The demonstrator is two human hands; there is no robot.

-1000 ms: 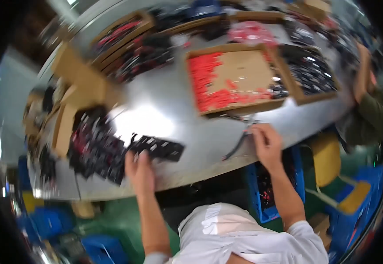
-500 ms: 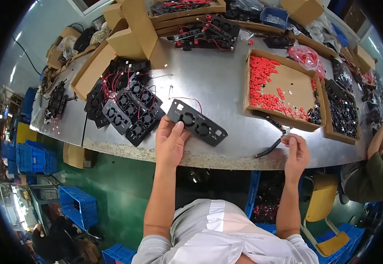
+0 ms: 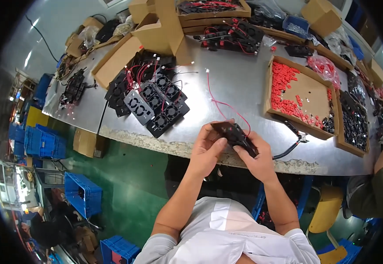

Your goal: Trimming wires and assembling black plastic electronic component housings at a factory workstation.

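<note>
Both hands hold a black twin-fan unit (image 3: 234, 134) above the near edge of the grey metal table (image 3: 239, 83). My left hand (image 3: 207, 149) grips its left end. My right hand (image 3: 257, 155) grips its right end from below. A thin red wire (image 3: 217, 102) runs from the unit up across the table to a small white plug. A pile of similar black fan units with red wires (image 3: 152, 99) lies on the table to the left of my hands.
A shallow cardboard tray with small red parts (image 3: 299, 94) sits to the right, and a tray of black parts (image 3: 354, 121) beyond it. A black cable (image 3: 290, 147) lies near the edge. Cardboard boxes (image 3: 156, 26) line the back. Blue crates (image 3: 44, 141) stand on the green floor. Another person (image 3: 373, 189) sits at far right.
My left hand lifted the fan unit off the table toward me, and my right hand left the black cable and took hold of the unit's other end. The view also shifted.
</note>
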